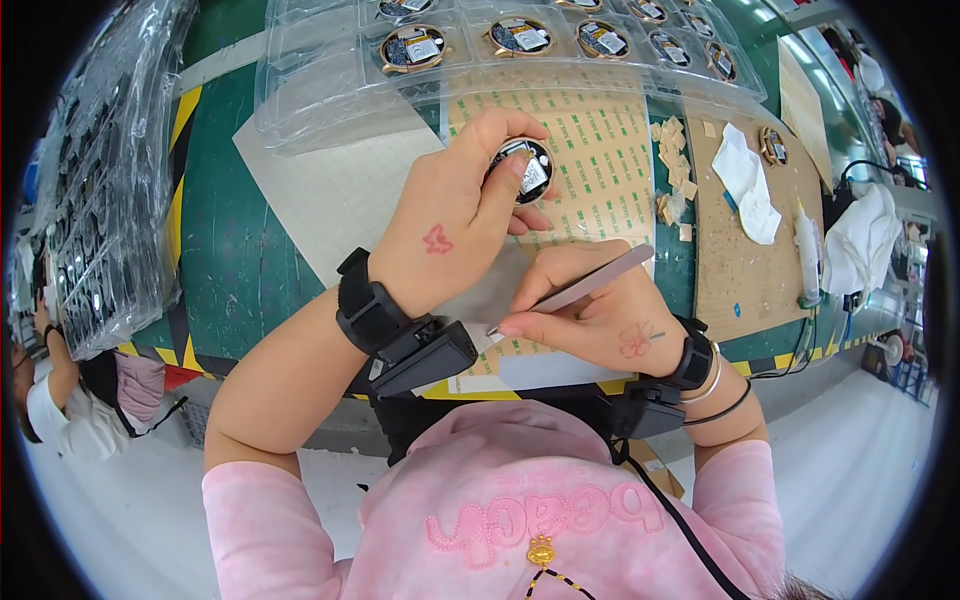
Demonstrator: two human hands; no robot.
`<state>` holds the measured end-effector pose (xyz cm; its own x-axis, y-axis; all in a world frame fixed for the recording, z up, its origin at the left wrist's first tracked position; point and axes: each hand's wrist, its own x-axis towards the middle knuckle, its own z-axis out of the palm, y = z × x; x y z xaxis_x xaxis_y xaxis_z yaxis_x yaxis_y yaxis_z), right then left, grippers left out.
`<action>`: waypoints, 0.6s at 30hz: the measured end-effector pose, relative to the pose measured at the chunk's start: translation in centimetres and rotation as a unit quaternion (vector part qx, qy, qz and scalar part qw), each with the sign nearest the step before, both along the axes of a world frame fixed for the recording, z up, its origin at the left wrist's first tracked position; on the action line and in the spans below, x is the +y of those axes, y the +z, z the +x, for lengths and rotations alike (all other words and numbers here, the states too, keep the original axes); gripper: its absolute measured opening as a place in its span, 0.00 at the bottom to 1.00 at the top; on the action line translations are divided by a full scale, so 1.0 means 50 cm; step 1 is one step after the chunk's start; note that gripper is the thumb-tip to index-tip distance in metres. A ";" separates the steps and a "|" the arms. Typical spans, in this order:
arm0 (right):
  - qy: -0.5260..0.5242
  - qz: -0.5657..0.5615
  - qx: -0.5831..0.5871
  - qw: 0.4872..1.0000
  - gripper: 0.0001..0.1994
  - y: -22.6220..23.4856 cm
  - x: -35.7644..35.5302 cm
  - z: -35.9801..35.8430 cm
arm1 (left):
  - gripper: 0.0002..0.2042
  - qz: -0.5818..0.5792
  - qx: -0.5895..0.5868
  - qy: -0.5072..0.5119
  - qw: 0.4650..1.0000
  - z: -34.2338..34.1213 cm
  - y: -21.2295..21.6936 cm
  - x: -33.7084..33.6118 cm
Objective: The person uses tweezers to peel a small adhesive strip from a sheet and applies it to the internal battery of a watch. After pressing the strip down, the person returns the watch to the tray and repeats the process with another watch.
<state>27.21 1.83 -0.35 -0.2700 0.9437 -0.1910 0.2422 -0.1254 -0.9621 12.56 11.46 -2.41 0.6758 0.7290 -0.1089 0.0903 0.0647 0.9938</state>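
Observation:
My left hand (455, 205) is closed round an open watch case (535, 178), whose round inside shows dark electronics and a white-labelled part. The thumb lies over the case, and the other fingers curl about its rim. Lower and to the right, my right hand (600, 315) pinches a pair of tweezers (610, 272). Their tips point down-left over the near part of the work area; whether they grip anything is too small to tell. Beneath both hands lies a tan adhesive sheet (600, 180) with rows of green print, beside a pale grey sheet (310, 185).
Clear plastic trays (330, 85) with several watch cases stand at the far side. To the right are small tan paper scraps (672, 150), a cardboard sheet (740, 270), a white cloth (747, 185), another watch case (773, 146) and a white tube (807, 250). Stacked trays (115, 190) stand left.

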 end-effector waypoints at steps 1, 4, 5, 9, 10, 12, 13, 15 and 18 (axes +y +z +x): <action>0.001 -0.003 0.006 1.000 0.06 -0.001 -0.001 0.001 | 0.12 -0.001 0.000 -0.001 1.000 0.000 0.000 0.000; -0.003 -0.013 0.032 0.999 0.05 -0.002 -0.001 0.005 | 0.12 -0.006 -0.004 -0.001 1.000 -0.001 0.001 0.001; -0.004 -0.018 0.045 0.999 0.05 -0.003 -0.001 0.006 | 0.12 -0.008 -0.006 0.000 1.000 -0.001 0.002 0.001; 0.012 -0.021 0.120 0.992 0.06 -0.008 -0.001 0.016 | 0.12 0.001 -0.006 -0.001 1.000 -0.002 0.001 0.003; 0.012 -0.018 0.119 0.993 0.06 -0.006 -0.003 0.020 | 0.12 0.003 -0.007 -0.001 1.000 -0.002 0.003 0.002; -0.032 0.018 0.186 0.982 0.06 -0.005 -0.005 0.031 | 0.12 0.000 0.005 -0.005 1.000 -0.003 0.004 0.001; -0.054 0.036 0.219 0.974 0.06 -0.004 -0.004 0.034 | 0.12 -0.001 0.011 -0.007 1.000 -0.002 0.005 0.001; -0.110 0.050 0.229 0.966 0.06 0.000 0.001 0.039 | 0.12 0.001 0.003 -0.019 1.000 -0.006 0.007 0.007; -0.220 0.071 0.246 0.941 0.07 0.005 0.001 0.048 | 0.13 -0.003 -0.013 -0.042 0.999 -0.012 0.006 0.006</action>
